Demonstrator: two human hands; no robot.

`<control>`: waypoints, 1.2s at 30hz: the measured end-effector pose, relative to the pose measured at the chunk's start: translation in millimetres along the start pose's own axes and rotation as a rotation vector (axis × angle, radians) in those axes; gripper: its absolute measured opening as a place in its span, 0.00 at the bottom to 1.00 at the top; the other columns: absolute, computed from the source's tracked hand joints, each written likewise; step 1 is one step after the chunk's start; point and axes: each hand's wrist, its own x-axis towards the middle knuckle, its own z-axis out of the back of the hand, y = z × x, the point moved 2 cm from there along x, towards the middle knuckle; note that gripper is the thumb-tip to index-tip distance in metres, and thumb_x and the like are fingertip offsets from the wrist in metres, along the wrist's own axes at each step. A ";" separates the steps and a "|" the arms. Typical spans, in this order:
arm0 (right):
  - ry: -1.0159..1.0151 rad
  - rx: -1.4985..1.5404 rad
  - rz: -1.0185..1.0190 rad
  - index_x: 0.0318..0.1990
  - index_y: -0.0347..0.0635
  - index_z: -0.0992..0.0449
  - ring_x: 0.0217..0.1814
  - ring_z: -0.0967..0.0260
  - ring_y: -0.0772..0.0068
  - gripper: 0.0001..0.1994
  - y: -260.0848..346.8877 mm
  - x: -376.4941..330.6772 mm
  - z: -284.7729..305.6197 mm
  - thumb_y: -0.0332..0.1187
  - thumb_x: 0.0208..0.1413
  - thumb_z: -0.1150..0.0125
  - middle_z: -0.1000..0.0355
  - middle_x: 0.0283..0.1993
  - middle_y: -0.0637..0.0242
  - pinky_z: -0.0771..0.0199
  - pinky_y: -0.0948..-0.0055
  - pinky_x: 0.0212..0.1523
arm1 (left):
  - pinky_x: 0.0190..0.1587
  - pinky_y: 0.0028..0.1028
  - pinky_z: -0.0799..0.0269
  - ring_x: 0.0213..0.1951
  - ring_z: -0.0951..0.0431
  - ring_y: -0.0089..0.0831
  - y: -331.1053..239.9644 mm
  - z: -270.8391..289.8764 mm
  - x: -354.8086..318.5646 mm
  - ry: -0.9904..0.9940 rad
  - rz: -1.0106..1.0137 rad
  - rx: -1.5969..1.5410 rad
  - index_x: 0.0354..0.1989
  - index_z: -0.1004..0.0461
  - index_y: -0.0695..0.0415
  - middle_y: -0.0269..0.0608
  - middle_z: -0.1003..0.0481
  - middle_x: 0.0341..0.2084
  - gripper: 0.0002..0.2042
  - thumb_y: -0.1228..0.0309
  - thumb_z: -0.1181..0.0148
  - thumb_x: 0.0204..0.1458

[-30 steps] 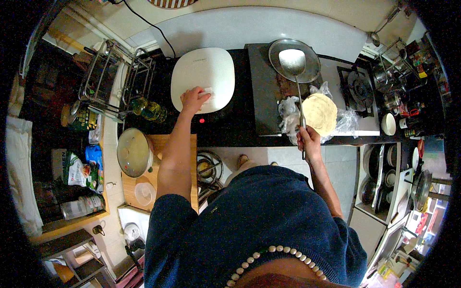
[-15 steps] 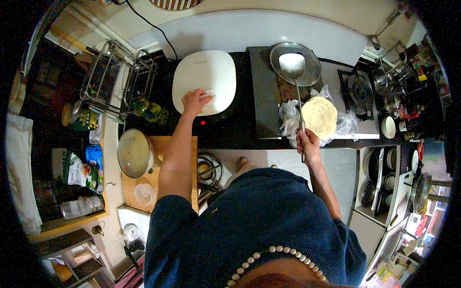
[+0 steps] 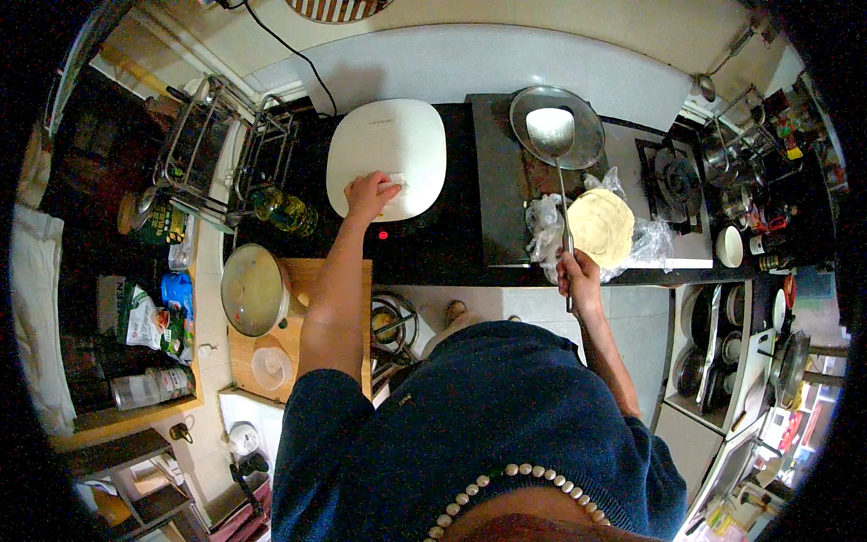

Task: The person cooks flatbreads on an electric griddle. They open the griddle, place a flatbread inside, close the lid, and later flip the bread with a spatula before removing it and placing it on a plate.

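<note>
A rounded-square white cooker lid (image 3: 388, 140) lies at the left of the black counter. Curled fingers of my left hand (image 3: 368, 196) close on a small white handle near the lid's front edge. My right hand (image 3: 579, 275) grips the shaft of a long metal spatula (image 3: 549, 133), its broad blade pointing away from me over a round glass lid (image 3: 591, 144). Beside that shaft, a round of pale flat dough (image 3: 601, 228) rests on crumpled clear plastic (image 3: 652, 246). What lies under the white lid is hidden.
A gas burner (image 3: 674, 179) and a white bowl (image 3: 730, 246) are to the right. At left stand an oil bottle (image 3: 282, 210), a wire rack (image 3: 268, 149), and a wooden board (image 3: 339, 316) with a lidded pot (image 3: 255, 291). A red light (image 3: 383, 236) glows near the white lid.
The whole view has shifted slightly. Both hands keep their hold, and the spatula blade stays over the glass lid with little movement.
</note>
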 end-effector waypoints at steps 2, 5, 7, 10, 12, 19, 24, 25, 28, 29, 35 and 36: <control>0.006 -0.004 0.005 0.38 0.41 0.31 0.13 0.46 0.85 0.10 0.0 -0.2 0.1 0.39 0.59 0.48 0.38 0.19 0.75 0.48 0.83 0.12 | 0.51 0.41 0.47 0.41 0.30 0.37 -1.1 0.4 -1.0 -0.009 -0.006 0.008 0.32 0.26 0.50 0.36 0.25 0.30 0.17 0.51 0.37 0.42; 0.000 -0.018 0.010 0.37 0.41 0.31 0.13 0.46 0.85 0.10 -0.5 0.0 0.3 0.38 0.60 0.49 0.39 0.19 0.75 0.48 0.83 0.12 | 0.51 0.41 0.47 0.41 0.30 0.37 -2.2 1.2 -2.3 -0.026 -0.019 0.014 0.32 0.26 0.50 0.36 0.25 0.30 0.17 0.51 0.37 0.42; -0.009 -0.011 0.010 0.36 0.41 0.31 0.13 0.46 0.85 0.10 -0.2 -0.3 -0.5 0.38 0.60 0.49 0.39 0.19 0.74 0.48 0.83 0.12 | 0.52 0.41 0.47 0.41 0.30 0.37 -2.9 2.1 -2.3 -0.019 -0.012 0.004 0.32 0.26 0.50 0.36 0.25 0.30 0.17 0.51 0.37 0.42; -0.019 -0.018 0.004 0.35 0.41 0.31 0.13 0.46 0.85 0.10 1.2 -0.6 -1.5 0.38 0.59 0.48 0.39 0.19 0.74 0.48 0.83 0.12 | 0.52 0.40 0.48 0.42 0.30 0.37 -3.7 3.6 -2.8 0.004 -0.001 -0.017 0.33 0.26 0.50 0.36 0.25 0.30 0.17 0.51 0.38 0.42; -0.008 -0.026 0.001 0.36 0.41 0.31 0.13 0.46 0.85 0.10 0.9 0.2 -0.4 0.38 0.59 0.48 0.39 0.19 0.74 0.48 0.83 0.12 | 0.53 0.40 0.49 0.42 0.30 0.37 -0.9 1.3 -2.0 -0.003 0.002 -0.003 0.33 0.26 0.50 0.36 0.25 0.30 0.17 0.51 0.38 0.42; 0.000 -0.009 0.001 0.36 0.41 0.31 0.13 0.46 0.85 0.10 -1.7 2.1 1.0 0.39 0.59 0.48 0.39 0.19 0.74 0.48 0.83 0.11 | 0.53 0.41 0.49 0.42 0.30 0.37 0.5 -1.1 -1.6 -0.020 -0.016 0.003 0.33 0.26 0.50 0.37 0.25 0.31 0.17 0.50 0.38 0.42; 0.004 -0.014 0.005 0.37 0.40 0.31 0.13 0.46 0.85 0.10 -4.3 3.7 2.6 0.38 0.59 0.48 0.38 0.19 0.74 0.48 0.83 0.11 | 0.53 0.41 0.49 0.42 0.30 0.37 2.6 -3.1 0.1 -0.002 0.008 0.004 0.33 0.26 0.50 0.36 0.25 0.31 0.17 0.50 0.38 0.42; 0.010 -0.014 0.004 0.38 0.40 0.31 0.13 0.46 0.85 0.10 -4.8 4.1 3.0 0.38 0.59 0.48 0.38 0.19 0.74 0.48 0.83 0.11 | 0.53 0.41 0.48 0.42 0.30 0.37 3.1 -3.5 0.1 -0.002 0.011 0.007 0.33 0.26 0.50 0.36 0.25 0.32 0.17 0.50 0.37 0.42; 0.013 -0.003 0.012 0.38 0.41 0.31 0.13 0.45 0.85 0.10 -3.8 3.4 1.7 0.38 0.60 0.49 0.38 0.19 0.74 0.48 0.83 0.11 | 0.53 0.41 0.48 0.42 0.30 0.37 5.2 -4.7 1.0 -0.007 -0.001 -0.003 0.33 0.26 0.50 0.36 0.25 0.32 0.17 0.50 0.37 0.42; 0.006 -0.005 0.006 0.38 0.40 0.31 0.14 0.45 0.85 0.10 -4.2 3.4 1.5 0.38 0.60 0.49 0.38 0.19 0.74 0.48 0.83 0.11 | 0.52 0.41 0.48 0.42 0.30 0.37 5.1 -4.6 1.2 -0.008 -0.003 -0.008 0.33 0.26 0.50 0.36 0.25 0.32 0.17 0.50 0.37 0.42; 0.007 -0.007 -0.002 0.38 0.40 0.31 0.14 0.45 0.86 0.10 0.1 0.1 -2.4 0.38 0.60 0.49 0.38 0.19 0.74 0.48 0.83 0.12 | 0.51 0.41 0.46 0.42 0.29 0.37 2.2 -1.6 -0.8 -0.026 -0.007 0.027 0.33 0.26 0.49 0.35 0.25 0.31 0.18 0.50 0.37 0.42; 0.006 -0.017 0.009 0.38 0.40 0.31 0.14 0.45 0.86 0.10 -0.1 0.2 -2.5 0.38 0.60 0.49 0.38 0.19 0.74 0.48 0.83 0.12 | 0.51 0.42 0.46 0.42 0.29 0.37 1.5 -1.0 -0.7 -0.028 -0.005 0.029 0.33 0.26 0.49 0.35 0.24 0.31 0.18 0.50 0.37 0.42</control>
